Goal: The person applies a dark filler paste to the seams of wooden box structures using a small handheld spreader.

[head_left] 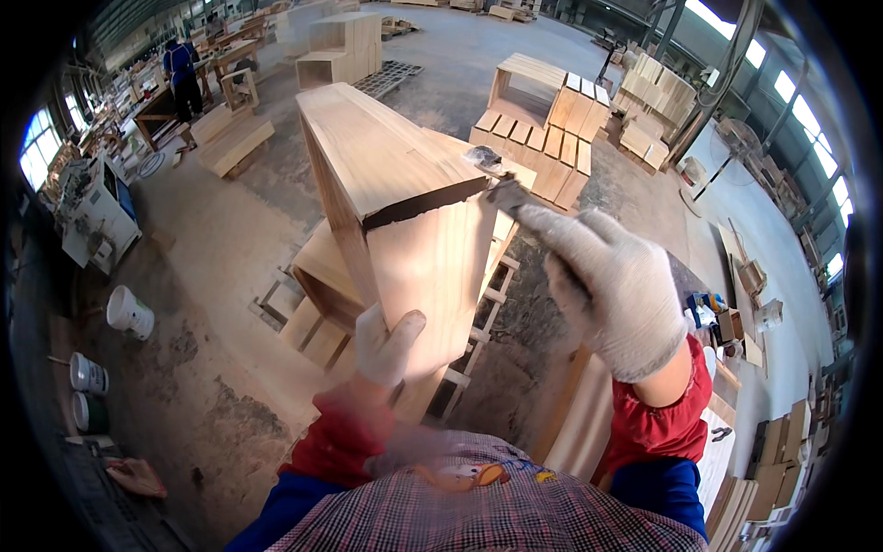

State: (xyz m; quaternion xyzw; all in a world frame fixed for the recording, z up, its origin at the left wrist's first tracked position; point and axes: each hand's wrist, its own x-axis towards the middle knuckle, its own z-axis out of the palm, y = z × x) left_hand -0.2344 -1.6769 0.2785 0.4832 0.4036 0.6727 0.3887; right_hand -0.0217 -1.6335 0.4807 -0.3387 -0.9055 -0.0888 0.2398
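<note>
A pale wooden box (405,147) stands tilted in front of me, with a dark, rough-edged band (426,204) along the edge between two panels. Low on its near panel, my left hand (386,345) in a white glove grips the side, thumb on the face and the other fingers partly hidden. In my gloved right hand (616,290) is a putty knife (509,194), its end against the box's right corner. A greyish lump (483,158) sits at that corner by the blade. The handle is mostly covered by my fingers.
Under the box are another wooden box (326,271) and slatted pallets (497,290). More box units (538,124) stand ahead to the right. White buckets (130,313) are at left, a pedestal fan (739,138) at right. A person (181,78) stands far left among workbenches.
</note>
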